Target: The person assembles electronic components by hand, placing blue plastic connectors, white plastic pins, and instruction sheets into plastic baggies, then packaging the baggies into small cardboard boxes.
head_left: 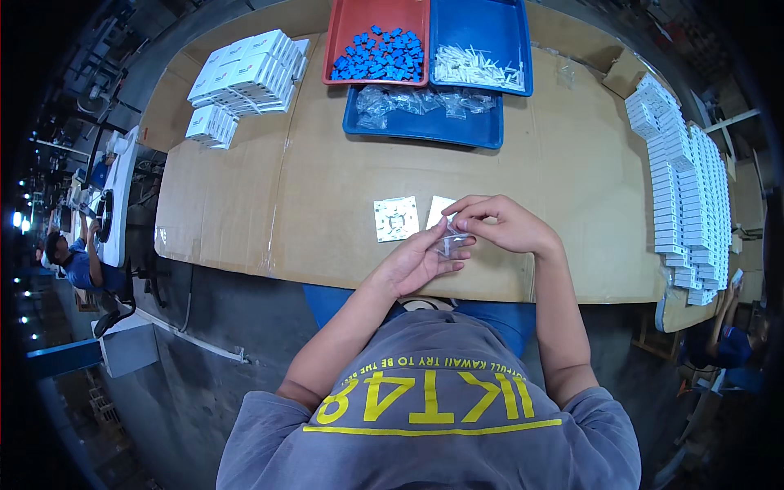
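My left hand [416, 261] is near the table's front edge, its fingers closed around a small clear plastic bag [447, 246]. Thumb and fingers of my right hand [514, 229] pinch at the upper part of the same bag; whether a small piece is also between them cannot be made out. Just left of the hands, a white square plate [396, 219] with a cut-out pattern lies flat on the cardboard-covered table [327, 196]. Another white flat piece [438, 209] lies behind my fingers, partly hidden by them.
At the back stand a red tray [359, 16] of small blue parts, a blue tray [478, 20] of white sticks, and a lower blue tray [420, 132] of clear bags. White box stacks [245, 73] are back left; taller white stacks [690, 196] line the right edge.
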A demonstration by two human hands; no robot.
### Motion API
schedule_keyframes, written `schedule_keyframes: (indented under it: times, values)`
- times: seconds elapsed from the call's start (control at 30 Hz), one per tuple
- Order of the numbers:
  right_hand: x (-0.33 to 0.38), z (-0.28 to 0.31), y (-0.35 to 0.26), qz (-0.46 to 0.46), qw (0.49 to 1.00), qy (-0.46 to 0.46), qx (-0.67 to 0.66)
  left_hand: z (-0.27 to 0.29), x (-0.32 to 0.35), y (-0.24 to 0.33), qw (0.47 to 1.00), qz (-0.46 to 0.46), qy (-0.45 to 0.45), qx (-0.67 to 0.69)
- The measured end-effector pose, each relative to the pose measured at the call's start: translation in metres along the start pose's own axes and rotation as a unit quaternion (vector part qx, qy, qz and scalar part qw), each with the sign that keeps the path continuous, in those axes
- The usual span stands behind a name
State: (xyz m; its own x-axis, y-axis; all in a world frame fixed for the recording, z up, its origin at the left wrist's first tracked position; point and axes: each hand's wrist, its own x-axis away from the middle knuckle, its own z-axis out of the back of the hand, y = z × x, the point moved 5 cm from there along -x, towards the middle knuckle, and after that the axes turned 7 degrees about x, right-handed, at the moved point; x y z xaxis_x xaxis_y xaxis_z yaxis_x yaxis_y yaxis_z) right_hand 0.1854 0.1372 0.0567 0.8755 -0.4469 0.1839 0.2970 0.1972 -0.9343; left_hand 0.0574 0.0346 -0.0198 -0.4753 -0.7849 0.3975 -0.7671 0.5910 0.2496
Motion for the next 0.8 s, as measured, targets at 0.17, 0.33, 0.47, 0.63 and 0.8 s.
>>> schedule_keyframes:
  times: [0.17, 0.33, 0.47, 0.63, 0.8]
  values:
    - [-0.001, -0.009, -0.004, 0.003, 0.999, 0.013, 0.031, -0.001, -0.003, 0.001, 1.000, -0.009, -0.008, -0.014]
    - [-0.005, -0.018, 0.007, -0.066, 0.997, -0.048, 0.012, 0.011, -0.010, 0.000, 0.999, -0.029, -0.024, -0.017]
    - [-0.002, -0.018, 0.014, -0.016, 1.000, -0.001, 0.012, 0.009, -0.006, 0.000, 0.999, -0.025, -0.023, 0.002]
    - [-0.007, -0.019, 0.024, -0.039, 0.996, -0.032, 0.073, 0.032, -0.015, -0.011, 0.999, -0.011, -0.024, -0.018]
    - [-0.019, 0.067, 0.040, -0.069, 0.978, 0.172, 0.098, 0.065, -0.023, -0.027, 0.985, 0.081, -0.113, 0.099]
